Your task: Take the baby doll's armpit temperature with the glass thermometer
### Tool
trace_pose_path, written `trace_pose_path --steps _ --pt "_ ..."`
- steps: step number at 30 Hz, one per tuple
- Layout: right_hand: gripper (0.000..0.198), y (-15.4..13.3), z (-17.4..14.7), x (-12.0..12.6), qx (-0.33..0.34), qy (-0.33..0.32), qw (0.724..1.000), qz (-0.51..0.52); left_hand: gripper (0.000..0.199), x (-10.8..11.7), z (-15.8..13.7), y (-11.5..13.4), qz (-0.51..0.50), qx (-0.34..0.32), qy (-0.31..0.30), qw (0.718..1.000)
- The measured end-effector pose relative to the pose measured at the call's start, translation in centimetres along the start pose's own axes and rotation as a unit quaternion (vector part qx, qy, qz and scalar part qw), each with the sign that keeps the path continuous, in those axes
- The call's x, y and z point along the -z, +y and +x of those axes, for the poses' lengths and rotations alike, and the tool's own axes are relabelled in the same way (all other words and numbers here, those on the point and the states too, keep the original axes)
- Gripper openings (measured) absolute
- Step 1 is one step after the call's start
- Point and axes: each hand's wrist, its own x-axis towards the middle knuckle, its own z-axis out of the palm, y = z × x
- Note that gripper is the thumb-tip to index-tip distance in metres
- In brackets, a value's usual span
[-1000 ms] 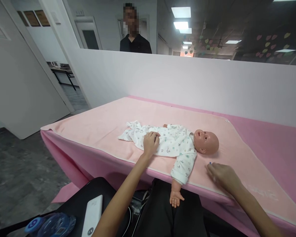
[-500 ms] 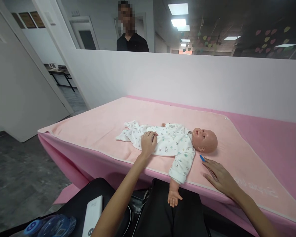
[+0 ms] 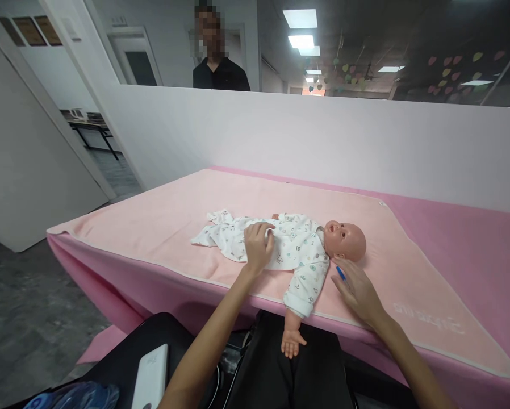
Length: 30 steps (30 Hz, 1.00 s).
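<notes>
A baby doll in a white patterned outfit lies face up on a pink towel, its head to the right. My left hand rests over the doll's middle, fingers loosely bent and thumb apart, holding nothing I can see. Beside the doll's neck and ear is my right hand, with a slim blue-ended stick between its fingers; most of the stick is hidden by the hand. One doll arm hangs over the table's front edge towards my lap.
Pink cloth covers the table under the towel. A low white wall with a window stands behind it, and a person in black shows in the glass. On a black chair at lower left lie a white power bank and a blue bottle.
My right hand has moved up and left with the blue-ended stick, closer to the doll's neck. My left hand stays on the doll's middle. The view has shifted slightly right.
</notes>
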Motion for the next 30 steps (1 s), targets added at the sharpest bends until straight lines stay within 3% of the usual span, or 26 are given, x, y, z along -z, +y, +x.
trace_pose_path --steps 4,7,10,17,30 --pt "0.031 -2.4 6.0 -3.6 -0.003 0.105 0.992 0.069 0.016 -2.8 1.3 4.1 -0.036 -0.114 -0.119 0.986" --pt "0.034 -2.6 9.4 -6.4 -0.034 0.153 0.984 0.081 0.018 -5.1 2.0 5.2 -0.038 -0.081 -0.207 0.974" --pt "0.035 -1.8 10.5 -8.1 -0.036 0.162 0.984 0.063 0.021 -6.4 2.2 4.6 -0.032 -0.041 -0.269 0.962" --pt "0.037 -1.1 9.1 -9.2 -0.008 0.214 0.977 0.003 0.018 -5.8 2.2 3.7 -0.088 -0.019 -0.299 0.95" --pt "0.027 -1.3 9.3 -8.9 -0.027 0.238 0.97 0.024 0.025 -6.0 2.5 3.4 -0.196 0.035 -0.296 0.934"
